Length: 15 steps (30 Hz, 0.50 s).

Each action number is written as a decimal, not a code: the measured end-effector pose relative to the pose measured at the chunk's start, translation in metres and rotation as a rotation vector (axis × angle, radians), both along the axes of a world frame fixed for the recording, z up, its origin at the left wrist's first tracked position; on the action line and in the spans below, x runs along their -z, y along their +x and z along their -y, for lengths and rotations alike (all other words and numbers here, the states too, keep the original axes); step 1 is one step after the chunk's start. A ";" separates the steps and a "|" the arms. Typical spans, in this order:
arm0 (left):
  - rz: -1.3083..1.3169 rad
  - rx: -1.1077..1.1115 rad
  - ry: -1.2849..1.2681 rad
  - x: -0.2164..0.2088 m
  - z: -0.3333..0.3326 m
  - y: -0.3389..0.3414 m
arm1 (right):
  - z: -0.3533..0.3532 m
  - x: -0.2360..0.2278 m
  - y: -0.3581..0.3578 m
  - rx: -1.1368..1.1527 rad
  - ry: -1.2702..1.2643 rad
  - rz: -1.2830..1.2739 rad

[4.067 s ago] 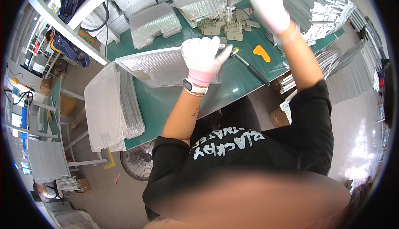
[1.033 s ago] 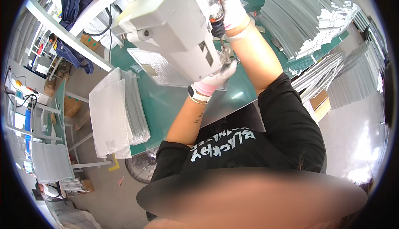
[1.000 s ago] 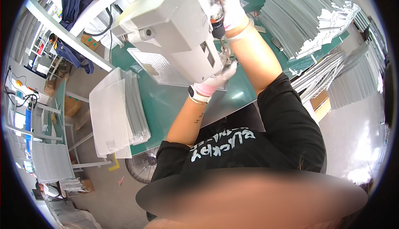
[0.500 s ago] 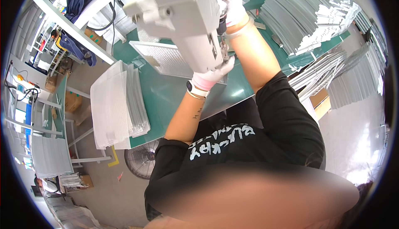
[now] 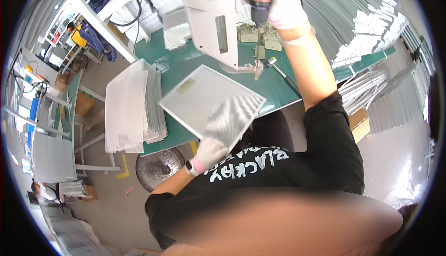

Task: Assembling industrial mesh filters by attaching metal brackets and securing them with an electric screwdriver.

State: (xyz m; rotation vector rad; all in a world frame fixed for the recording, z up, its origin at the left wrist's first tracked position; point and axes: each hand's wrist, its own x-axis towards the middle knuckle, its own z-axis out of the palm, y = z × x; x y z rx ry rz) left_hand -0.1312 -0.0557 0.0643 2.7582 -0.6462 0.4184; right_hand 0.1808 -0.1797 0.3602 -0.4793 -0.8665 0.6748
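My left hand (image 5: 211,152), in a white glove, is closed on the near corner of a flat mesh panel (image 5: 213,102) with a white frame. The panel is tilted, its near corner out past the front edge of the green table. A bulky light-grey machine (image 5: 209,19) rises over the table. On its right side is a black driver-like tool (image 5: 259,12) with a red ring, with a thin shaft pointing down at a small metal fixture (image 5: 256,70). My right hand (image 5: 287,5), gloved too, is raised beside that tool. Its fingers are hidden at the upper edge.
Mesh sheets (image 5: 127,109) are stacked at the table's left end. A hammer (image 5: 281,74) lies right of the fixture, with several beige blocks (image 5: 248,34) behind. Long grey strips (image 5: 344,9) are piled at the far right. A floor fan (image 5: 160,167) stands left below the table.
My left hand has left the machine's lower end and come toward me, with the mesh panel in it. My right hand stays high by the driver. The view has shifted.
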 end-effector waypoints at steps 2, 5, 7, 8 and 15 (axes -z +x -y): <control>-0.288 -0.139 -0.045 0.079 -0.002 -0.031 | 0.004 0.001 -0.011 0.027 -0.046 0.020; -0.669 -0.193 0.105 0.023 0.001 -0.021 | 0.006 0.010 -0.013 0.121 -0.004 0.027; 0.230 -0.270 0.037 -0.013 -0.012 0.010 | 0.003 0.017 -0.003 -0.010 0.091 -0.019; 0.311 -0.538 0.153 -0.047 -0.010 0.028 | -0.006 0.022 0.010 -0.005 0.092 -0.022; 0.077 -0.688 -0.496 -0.075 0.006 0.074 | 0.005 0.023 -0.028 -0.018 0.201 0.162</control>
